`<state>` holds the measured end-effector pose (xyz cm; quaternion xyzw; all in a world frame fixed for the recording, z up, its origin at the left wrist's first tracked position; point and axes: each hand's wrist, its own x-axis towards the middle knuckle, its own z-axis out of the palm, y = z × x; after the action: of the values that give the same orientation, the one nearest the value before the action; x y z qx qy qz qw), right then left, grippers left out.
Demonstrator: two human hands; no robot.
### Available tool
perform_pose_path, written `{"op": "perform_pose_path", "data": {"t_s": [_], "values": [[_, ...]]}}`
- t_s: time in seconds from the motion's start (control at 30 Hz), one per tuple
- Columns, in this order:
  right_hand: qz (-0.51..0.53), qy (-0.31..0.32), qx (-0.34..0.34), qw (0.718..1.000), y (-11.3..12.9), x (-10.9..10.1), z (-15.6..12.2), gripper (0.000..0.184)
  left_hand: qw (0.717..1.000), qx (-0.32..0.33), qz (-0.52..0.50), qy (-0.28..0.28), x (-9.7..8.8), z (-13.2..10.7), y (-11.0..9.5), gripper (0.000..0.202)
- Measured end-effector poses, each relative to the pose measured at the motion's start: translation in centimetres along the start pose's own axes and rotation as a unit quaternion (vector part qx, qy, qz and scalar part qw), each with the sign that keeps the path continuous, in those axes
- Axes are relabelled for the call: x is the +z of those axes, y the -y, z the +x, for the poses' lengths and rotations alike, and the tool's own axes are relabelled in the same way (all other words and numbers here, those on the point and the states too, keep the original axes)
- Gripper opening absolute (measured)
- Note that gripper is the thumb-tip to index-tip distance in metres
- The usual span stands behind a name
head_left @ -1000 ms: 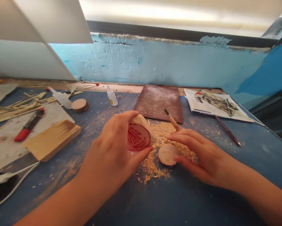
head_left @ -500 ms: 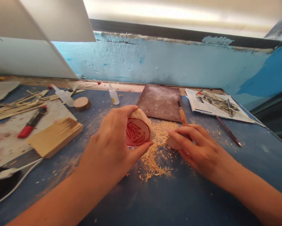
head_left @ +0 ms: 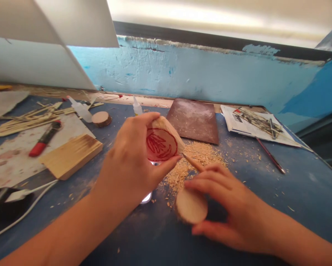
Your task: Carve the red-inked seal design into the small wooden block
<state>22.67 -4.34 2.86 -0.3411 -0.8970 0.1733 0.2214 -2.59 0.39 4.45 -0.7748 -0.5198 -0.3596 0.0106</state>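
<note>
My left hand point(head_left: 129, 162) is closed around a pale wood piece point(head_left: 162, 142) whose flat face carries a red oval with red carved lines. It is held above the blue table point(head_left: 265, 192), tilted toward me. My right hand point(head_left: 223, 207) grips a round wooden disc point(head_left: 191, 205) between thumb and fingers, just above the table in front of a heap of wood shavings point(head_left: 193, 162). A thin wooden tool handle point(head_left: 192, 162) sticks out from under the right fingers toward the carved piece.
A brown board point(head_left: 195, 120) lies behind the shavings. At the left are a wooden block point(head_left: 71, 155), a red-and-black knife point(head_left: 44, 138), glue bottles point(head_left: 79, 109), another wood slice point(head_left: 101, 119) and sticks. Newspaper with tools point(head_left: 254, 122) lies right. A white cable point(head_left: 30, 203) runs at the near left.
My right hand has pulled the round disc toward me, off the shavings heap. The left hand has lifted the carved piece slightly. The tool handle now points left toward it.
</note>
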Motion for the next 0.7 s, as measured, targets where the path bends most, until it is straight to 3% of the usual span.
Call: {"op": "perform_pose_path", "data": {"t_s": [0.1,0.17,0.37,0.47,0.53,0.6,0.7], "values": [[0.019,0.091,-0.011,0.996,1.3,1.2,0.4,0.059,1.0,0.006,-0.001,-0.012,-0.3,0.1,0.0,0.079],[0.012,0.108,-0.003,0.994,1.1,1.8,0.5,0.053,1.0,0.007,-0.005,-0.011,-0.4,0.0,-0.1,0.079],[-0.125,-0.017,0.103,0.987,-2.7,1.2,0.3,0.041,0.999,-0.001,-0.03,0.01,-0.2,-0.4,-0.3,0.08],[-0.109,-0.05,0.105,0.987,-2.8,0.1,0.2,0.046,0.999,0.001,-0.04,0.01,-0.1,-0.4,-0.3,0.081],[-0.049,-0.015,0.074,0.996,-1.8,-0.4,0.1,0.053,0.999,0.007,-0.048,0.004,-0.2,-0.4,-0.3,0.08],[0.002,0.06,0.05,0.997,-0.9,-0.4,0.0,0.057,0.999,0.011,-0.051,-0.004,-0.2,-0.4,-0.4,0.08],[0.019,0.12,0.064,0.991,-1.3,0.0,-0.2,0.057,0.999,0.009,-0.05,-0.007,-0.3,-0.4,-0.4,0.081]]}}
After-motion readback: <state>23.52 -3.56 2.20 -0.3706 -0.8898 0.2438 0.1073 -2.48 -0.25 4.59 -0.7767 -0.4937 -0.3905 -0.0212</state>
